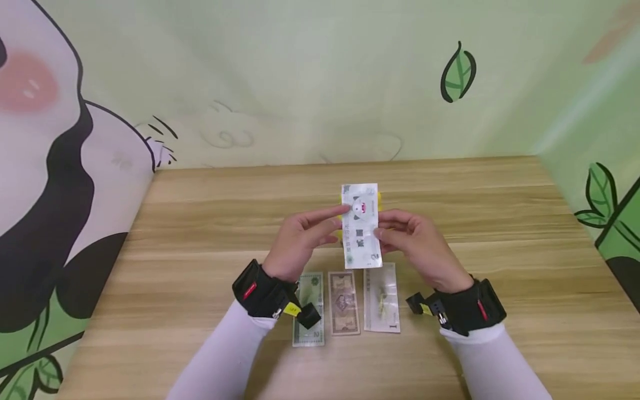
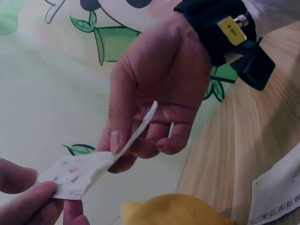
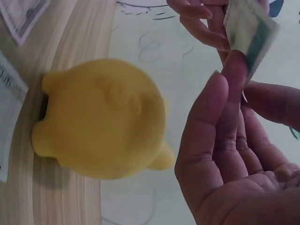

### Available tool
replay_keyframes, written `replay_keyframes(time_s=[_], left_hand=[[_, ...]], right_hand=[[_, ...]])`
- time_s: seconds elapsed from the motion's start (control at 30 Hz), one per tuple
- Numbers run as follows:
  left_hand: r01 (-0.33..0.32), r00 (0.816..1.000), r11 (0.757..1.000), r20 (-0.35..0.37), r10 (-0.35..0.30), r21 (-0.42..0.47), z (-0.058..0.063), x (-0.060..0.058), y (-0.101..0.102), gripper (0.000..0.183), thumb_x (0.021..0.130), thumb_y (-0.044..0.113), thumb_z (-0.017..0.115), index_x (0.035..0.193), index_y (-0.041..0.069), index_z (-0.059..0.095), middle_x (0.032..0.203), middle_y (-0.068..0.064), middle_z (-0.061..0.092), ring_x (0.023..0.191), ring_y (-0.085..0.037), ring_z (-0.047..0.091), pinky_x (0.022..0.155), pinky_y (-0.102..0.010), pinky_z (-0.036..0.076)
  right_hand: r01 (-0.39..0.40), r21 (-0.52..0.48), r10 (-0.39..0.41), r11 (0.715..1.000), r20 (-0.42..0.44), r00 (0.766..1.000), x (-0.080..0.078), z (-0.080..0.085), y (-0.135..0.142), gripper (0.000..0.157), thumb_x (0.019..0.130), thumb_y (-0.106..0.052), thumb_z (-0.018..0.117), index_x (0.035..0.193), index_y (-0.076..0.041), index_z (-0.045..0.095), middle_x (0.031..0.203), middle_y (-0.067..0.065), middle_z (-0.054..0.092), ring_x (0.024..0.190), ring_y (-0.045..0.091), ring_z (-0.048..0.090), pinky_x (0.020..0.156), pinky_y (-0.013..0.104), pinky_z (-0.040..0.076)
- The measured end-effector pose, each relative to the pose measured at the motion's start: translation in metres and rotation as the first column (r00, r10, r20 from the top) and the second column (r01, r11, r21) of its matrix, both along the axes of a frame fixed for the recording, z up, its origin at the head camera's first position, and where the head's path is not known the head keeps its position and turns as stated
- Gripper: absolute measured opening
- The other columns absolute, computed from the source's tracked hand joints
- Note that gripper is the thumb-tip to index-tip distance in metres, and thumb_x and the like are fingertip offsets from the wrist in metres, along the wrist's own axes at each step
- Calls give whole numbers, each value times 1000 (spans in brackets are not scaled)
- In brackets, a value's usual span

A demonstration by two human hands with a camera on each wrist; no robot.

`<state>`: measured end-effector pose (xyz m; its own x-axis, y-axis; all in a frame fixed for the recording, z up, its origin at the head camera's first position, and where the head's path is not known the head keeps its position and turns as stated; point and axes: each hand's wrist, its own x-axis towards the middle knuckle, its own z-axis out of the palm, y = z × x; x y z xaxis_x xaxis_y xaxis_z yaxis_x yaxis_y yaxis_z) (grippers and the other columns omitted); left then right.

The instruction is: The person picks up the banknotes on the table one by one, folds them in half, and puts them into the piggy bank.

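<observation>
A play banknote [image 1: 361, 250], pale with a cartoon animal face and a 2, is held upright above the table. My left hand [image 1: 297, 239] pinches its left edge between thumb and fingers, the index finger lying along the front. On the opposite edge, my right hand [image 1: 425, 244] grips it with the thumb in front and fingers behind. In the left wrist view the note [image 2: 70, 176] looks bent. Behind it stands a yellow pig figure [image 3: 108, 122] with stubby legs and a curly tail, mostly hidden in the head view.
Nearer my body, three more notes lie side by side on the wooden table [image 1: 200, 289]: a green one [image 1: 314, 283], a brown one [image 1: 344, 303] and a whitish one [image 1: 382, 305] marked 1. A painted wall [image 1: 300, 83] rises at the table's back edge.
</observation>
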<state>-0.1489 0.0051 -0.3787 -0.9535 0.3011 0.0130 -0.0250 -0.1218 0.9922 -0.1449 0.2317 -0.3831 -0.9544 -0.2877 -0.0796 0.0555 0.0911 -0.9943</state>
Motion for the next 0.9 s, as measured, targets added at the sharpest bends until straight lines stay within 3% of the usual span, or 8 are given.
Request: replay_keyframes(time_s=[0.17,0.23,0.37,0.47,0.67,0.9], left_hand=[[-37,999,999,22,37,2,-11,-10,10,26,89,4,64,115,2,63,120,-10,62,99,-24,61,87,-50,52],[-47,998,999,38,47,-2,-16,-13,13,23,88,3,64,111,1,58,115,-12,62,93,-26,62,80,-43,55],[-19,998,1000,60,21,-25,-26,-18,16,25,89,2,64,113,0,58,109,-14,64,89,-26,63,72,-37,56],[3,998,999,61,-1,-45,-31,-20,15,25,90,4,64,115,0,62,108,-16,67,91,-25,63,75,-43,57],[19,998,997,56,-15,-70,-33,-22,14,22,91,5,64,113,0,66,105,-16,68,89,-25,64,81,-55,55],[27,998,997,54,-23,-69,-34,-21,11,23,89,6,67,112,-1,66,106,-17,68,92,-25,64,80,-49,57]], right_hand=[[46,16,-46,999,-8,999,-3,-3,5,34,92,-4,61,124,5,57,111,22,64,89,31,64,76,35,59],[62,15,-62,998,-11,998,-5,-5,6,34,92,-5,62,124,5,57,110,22,64,89,30,65,75,33,59],[89,24,-89,996,-12,996,-7,-8,7,33,92,-6,62,124,5,58,110,22,65,89,29,65,74,30,59],[94,31,-94,995,-8,996,-9,-9,7,33,92,-6,62,124,4,58,111,22,64,90,29,65,74,30,59],[105,20,-105,994,-2,995,-10,-11,7,35,92,-7,63,125,5,57,111,22,65,91,28,65,75,30,59],[114,9,-114,993,-3,993,-11,-15,4,35,91,-8,66,123,4,59,109,19,68,94,28,65,76,32,59]])
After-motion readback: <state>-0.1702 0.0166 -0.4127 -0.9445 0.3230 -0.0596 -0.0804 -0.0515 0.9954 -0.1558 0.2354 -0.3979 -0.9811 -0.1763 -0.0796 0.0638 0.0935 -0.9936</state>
